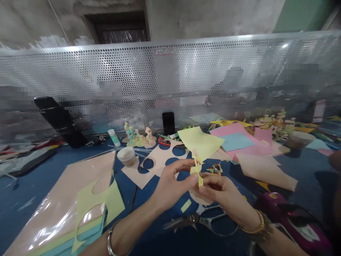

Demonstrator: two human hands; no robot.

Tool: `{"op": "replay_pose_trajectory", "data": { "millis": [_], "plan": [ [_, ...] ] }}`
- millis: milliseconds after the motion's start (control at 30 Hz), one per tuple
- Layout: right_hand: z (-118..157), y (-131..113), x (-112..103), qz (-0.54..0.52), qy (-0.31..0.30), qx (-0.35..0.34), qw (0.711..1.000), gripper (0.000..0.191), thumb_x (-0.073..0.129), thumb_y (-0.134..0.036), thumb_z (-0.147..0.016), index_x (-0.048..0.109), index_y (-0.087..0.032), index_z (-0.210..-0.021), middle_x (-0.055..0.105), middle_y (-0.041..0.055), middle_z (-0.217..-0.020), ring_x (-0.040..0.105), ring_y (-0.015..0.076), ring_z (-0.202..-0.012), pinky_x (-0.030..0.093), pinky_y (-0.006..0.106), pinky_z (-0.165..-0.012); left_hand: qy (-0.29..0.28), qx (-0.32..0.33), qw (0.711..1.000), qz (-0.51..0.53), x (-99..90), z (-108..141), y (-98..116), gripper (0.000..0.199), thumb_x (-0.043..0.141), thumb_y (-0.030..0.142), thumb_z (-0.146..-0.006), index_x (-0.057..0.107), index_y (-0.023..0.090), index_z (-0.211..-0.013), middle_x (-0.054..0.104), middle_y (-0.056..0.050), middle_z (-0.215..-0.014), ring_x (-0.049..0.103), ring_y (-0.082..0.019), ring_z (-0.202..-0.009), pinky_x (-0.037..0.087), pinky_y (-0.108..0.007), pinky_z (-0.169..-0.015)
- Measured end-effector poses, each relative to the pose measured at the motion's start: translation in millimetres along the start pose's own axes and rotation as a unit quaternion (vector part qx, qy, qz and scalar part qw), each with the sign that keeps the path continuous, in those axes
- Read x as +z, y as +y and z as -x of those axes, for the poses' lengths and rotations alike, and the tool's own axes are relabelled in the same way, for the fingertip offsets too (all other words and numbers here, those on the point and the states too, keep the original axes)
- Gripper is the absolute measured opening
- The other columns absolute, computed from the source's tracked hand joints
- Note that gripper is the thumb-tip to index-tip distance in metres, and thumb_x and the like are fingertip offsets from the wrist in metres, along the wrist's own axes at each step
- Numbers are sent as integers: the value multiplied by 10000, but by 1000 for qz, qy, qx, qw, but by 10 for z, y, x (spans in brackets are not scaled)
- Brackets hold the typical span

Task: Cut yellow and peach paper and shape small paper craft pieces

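Observation:
My left hand [172, 183] pinches a small yellow paper figure [196, 167] made of curled strips, held upright over the table. From the other side, the closed fingers of my right hand [225, 192] grip its lower end. Under my hands a round pale-pink paper disc [201, 198] partly shows; whether it joins the figure I cannot tell. Below lie scissors [195, 219], their blades pointing left, and a short yellow paper strip [185, 205]. Pale-pink paper with round holes [160, 154] lies beyond my left hand, near a yellow sheet [201, 142].
A perforated metal screen [128, 78] closes off the back. Finished paper figures [138, 137], a glue stick [114, 137], a lidded tub [126, 156] and a phone [168, 123] stand before it. Coloured sheets [239, 138] spread right, above a purple object [293, 224]. Plastic-wrapped paper [64, 199] lies left.

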State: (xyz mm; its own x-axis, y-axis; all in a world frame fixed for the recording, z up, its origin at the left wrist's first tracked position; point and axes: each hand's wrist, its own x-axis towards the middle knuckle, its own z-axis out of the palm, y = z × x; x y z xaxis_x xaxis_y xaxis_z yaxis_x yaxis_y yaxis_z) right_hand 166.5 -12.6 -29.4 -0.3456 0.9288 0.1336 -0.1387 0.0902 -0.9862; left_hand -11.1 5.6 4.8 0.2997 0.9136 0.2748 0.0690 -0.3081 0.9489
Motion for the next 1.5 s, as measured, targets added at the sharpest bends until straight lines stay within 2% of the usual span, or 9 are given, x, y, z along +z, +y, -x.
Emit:
{"op": "replay_pose_trajectory", "data": {
  "millis": [133,200,400,600,833,1000,1200,1333,1500],
  "plan": [
    [1,40,7,-2,-15,0,1000,111,713,-345,-775,751,-251,-820,638,30,-973,595,149,-853,472,271,-780,-22,-7,996,87,-43,-16,35,516,685,248,-785,505,241,-1268,648,-64,-1116,599,-197,-1015,450,-336,-908],
    [4,58,20,-8,-26,2,1000,100,709,-333,-781,752,-259,-834,629,21,-959,594,136,-834,473,251,-754,-26,-12,992,119,-51,-25,57,549,693,273,-780,491,233,-1289,631,-82,-1160,592,-201,-1024,459,-333,-893],
    [25,69,68,-32,-52,15,998,74,714,-312,-780,753,-261,-817,620,4,-932,589,104,-787,472,213,-723,-29,-56,982,179,-25,-24,96,374,698,252,-785,619,226,-1150,702,-56,-1075,625,-184,-1013,490,-287,-849],
    [32,47,122,-53,-53,33,997,111,717,-333,-778,757,-233,-808,630,14,-887,588,102,-752,472,203,-683,29,-41,989,142,-3,-23,56,163,736,261,-754,725,219,-911,742,-9,-898,659,-137,-859,504,-239,-805],
    [51,81,184,-63,-28,51,996,126,726,-337,-774,765,-245,-849,652,24,-914,601,113,-805,469,196,-697,79,-45,989,116,27,1,44,245,750,272,-741,721,257,-984,747,15,-869,654,-124,-807,515,-221,-750],
    [60,73,177,-58,-24,53,997,122,717,-333,-786,763,-242,-852,638,15,-899,583,94,-772,456,174,-665,64,-56,988,130,11,-6,69,293,731,282,-761,697,263,-1051,742,5,-881,658,-132,-819,509,-231,-758],
    [70,67,147,-53,-29,48,997,147,712,-350,-788,755,-230,-862,641,24,-916,592,105,-780,472,200,-702,-53,-110,977,177,-36,-43,96,341,724,253,-755,669,193,-1087,725,-67,-973,639,-190,-967,491,-260,-806],
    [48,74,125,-45,-26,46,998,141,704,-343,-795,753,-231,-865,643,33,-955,609,124,-838,481,220,-753,-42,-114,977,174,-33,-56,70,216,739,244,-732,713,152,-926,721,-71,-931,642,-160,-870,487,-234,-757],
    [35,76,105,-37,-18,39,998,136,706,-342,-788,752,-247,-874,648,31,-975,613,137,-866,491,241,-776,-10,-102,980,171,-4,-59,57,127,757,222,-697,691,141,-771,694,-18,-753,597,-93,-640,467,-208,-633]
  ]
}}
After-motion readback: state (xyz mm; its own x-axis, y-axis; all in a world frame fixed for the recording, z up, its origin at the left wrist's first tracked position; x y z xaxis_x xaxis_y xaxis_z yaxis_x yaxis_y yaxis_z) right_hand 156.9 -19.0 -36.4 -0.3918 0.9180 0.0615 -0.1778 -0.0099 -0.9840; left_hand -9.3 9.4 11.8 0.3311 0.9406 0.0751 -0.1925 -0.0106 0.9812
